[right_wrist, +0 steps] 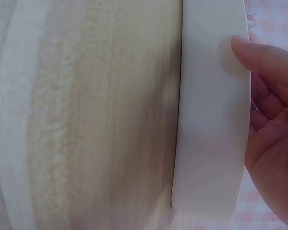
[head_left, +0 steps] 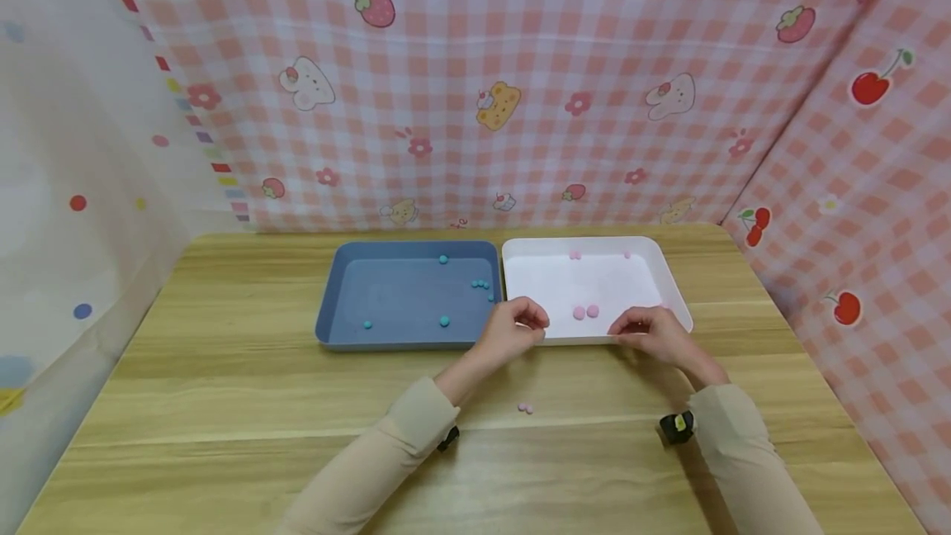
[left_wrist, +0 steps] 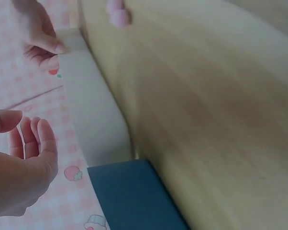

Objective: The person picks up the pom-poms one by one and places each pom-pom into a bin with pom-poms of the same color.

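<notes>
White plastic tray (head_left: pixel 672 283) sits before us on the wooden table (head_left: pixel 223 403). Our right hand (head_left: pixel 654 333) grips its near rim; our left hand (head_left: pixel 513 329) hovers loosely curled, holding nothing.

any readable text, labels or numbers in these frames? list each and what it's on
"Luc": pink letters on the checked backdrop cloth, cut off by the top edge of the head view.
Nothing else: no print on the white tray, the blue tray or the table. Both wrist views are blurred and show no lettering.

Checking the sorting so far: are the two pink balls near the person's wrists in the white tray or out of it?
Out. The two pink balls lie on the wooden table, in front of the white tray.
</notes>
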The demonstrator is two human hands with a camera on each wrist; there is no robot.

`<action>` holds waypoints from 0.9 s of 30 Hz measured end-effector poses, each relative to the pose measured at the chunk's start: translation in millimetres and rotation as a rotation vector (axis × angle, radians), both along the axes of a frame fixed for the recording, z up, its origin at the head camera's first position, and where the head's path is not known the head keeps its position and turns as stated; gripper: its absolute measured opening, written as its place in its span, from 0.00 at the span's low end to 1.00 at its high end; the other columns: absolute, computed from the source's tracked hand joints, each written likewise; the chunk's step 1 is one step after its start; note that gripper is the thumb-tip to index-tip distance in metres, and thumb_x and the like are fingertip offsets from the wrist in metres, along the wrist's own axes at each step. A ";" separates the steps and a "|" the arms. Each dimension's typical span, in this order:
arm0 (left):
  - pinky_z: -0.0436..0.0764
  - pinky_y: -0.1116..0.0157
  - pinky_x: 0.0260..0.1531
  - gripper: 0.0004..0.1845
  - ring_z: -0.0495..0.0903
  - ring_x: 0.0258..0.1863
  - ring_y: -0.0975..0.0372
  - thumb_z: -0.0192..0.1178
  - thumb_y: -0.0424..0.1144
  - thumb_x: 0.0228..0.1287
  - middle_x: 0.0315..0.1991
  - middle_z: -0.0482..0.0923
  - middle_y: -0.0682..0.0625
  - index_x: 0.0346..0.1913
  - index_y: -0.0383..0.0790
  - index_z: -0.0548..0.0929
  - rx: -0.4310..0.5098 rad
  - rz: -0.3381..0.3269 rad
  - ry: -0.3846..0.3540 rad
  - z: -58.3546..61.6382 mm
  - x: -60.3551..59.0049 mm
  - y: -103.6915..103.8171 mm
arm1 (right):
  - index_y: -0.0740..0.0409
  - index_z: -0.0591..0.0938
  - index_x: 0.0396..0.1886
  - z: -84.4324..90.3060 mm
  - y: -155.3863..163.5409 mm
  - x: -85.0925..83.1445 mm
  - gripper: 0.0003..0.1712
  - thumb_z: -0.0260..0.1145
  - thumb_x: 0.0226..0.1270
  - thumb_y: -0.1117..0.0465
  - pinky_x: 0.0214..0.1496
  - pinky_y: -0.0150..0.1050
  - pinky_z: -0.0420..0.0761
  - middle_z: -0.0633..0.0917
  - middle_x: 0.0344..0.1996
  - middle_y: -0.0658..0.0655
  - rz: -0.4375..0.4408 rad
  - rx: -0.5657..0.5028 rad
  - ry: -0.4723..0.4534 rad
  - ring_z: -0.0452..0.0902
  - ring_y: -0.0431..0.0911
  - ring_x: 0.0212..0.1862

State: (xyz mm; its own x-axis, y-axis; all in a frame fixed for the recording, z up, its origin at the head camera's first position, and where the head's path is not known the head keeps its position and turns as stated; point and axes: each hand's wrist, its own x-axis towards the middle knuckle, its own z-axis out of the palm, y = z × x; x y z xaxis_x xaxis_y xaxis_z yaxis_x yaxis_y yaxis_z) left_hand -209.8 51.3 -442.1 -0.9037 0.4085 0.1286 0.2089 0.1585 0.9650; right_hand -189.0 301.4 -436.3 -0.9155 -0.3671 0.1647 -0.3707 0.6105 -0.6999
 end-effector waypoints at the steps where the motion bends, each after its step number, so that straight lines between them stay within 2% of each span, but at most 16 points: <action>1: 0.73 0.75 0.28 0.05 0.73 0.26 0.67 0.58 0.20 0.48 0.28 0.79 0.39 0.31 0.25 0.78 -0.004 -0.007 -0.006 -0.9 1.5 -1.8 | 0.72 0.82 0.27 0.1 -0.1 -0.1 0.03 0.66 0.52 0.79 0.32 0.30 0.76 0.83 0.25 0.65 0.000 0.000 -0.001 0.74 0.41 0.28; 3: 0.73 0.75 0.29 0.06 0.73 0.26 0.66 0.58 0.19 0.48 0.28 0.79 0.39 0.31 0.25 0.79 -0.012 -0.028 -0.026 -3.1 4.5 -5.2 | 0.73 0.82 0.27 0.5 -0.4 -0.2 0.03 0.66 0.52 0.79 0.32 0.29 0.76 0.83 0.25 0.65 -0.001 0.001 -0.008 0.74 0.41 0.29; 5: 0.74 0.75 0.29 0.06 0.73 0.26 0.67 0.59 0.19 0.49 0.28 0.80 0.41 0.31 0.27 0.79 -0.017 -0.045 -0.041 -15.2 3.7 -6.3 | 0.73 0.81 0.27 1.3 -0.7 0.1 0.03 0.66 0.52 0.79 0.32 0.30 0.76 0.83 0.26 0.65 -0.003 0.003 -0.016 0.74 0.41 0.29; 7: 0.75 0.75 0.29 0.07 0.73 0.26 0.67 0.59 0.18 0.48 0.28 0.80 0.41 0.32 0.27 0.79 -0.029 -0.062 -0.059 -16.4 8.1 -8.4 | 0.74 0.81 0.28 2.2 -0.9 0.4 0.03 0.66 0.52 0.79 0.32 0.30 0.76 0.83 0.26 0.65 -0.006 0.004 -0.027 0.74 0.40 0.29; 14: 0.75 0.76 0.29 0.07 0.74 0.26 0.68 0.59 0.17 0.47 0.29 0.81 0.39 0.32 0.26 0.79 -0.070 -0.112 -0.051 -27.2 19.6 -14.5 | 0.73 0.82 0.28 2.5 -0.6 0.5 0.03 0.65 0.53 0.80 0.32 0.29 0.75 0.83 0.26 0.65 -0.013 0.011 -0.037 0.74 0.40 0.29; 27: 0.76 0.75 0.28 0.10 0.76 0.26 0.62 0.58 0.15 0.43 0.27 0.78 0.42 0.31 0.27 0.78 -0.121 -0.168 -0.142 -37.0 36.2 -21.0 | 0.73 0.82 0.28 -0.2 0.2 -0.7 0.03 0.65 0.52 0.79 0.31 0.29 0.75 0.83 0.25 0.64 -0.006 0.005 -0.035 0.73 0.39 0.28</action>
State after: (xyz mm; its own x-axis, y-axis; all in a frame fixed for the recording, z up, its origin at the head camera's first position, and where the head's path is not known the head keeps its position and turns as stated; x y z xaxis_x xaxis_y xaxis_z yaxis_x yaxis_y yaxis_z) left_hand -173.7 30.4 -479.0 -0.8272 0.5594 -0.0537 0.1061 0.2493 0.9626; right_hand -189.7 301.5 -436.5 -0.9230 -0.3618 0.1311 -0.3423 0.6161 -0.7094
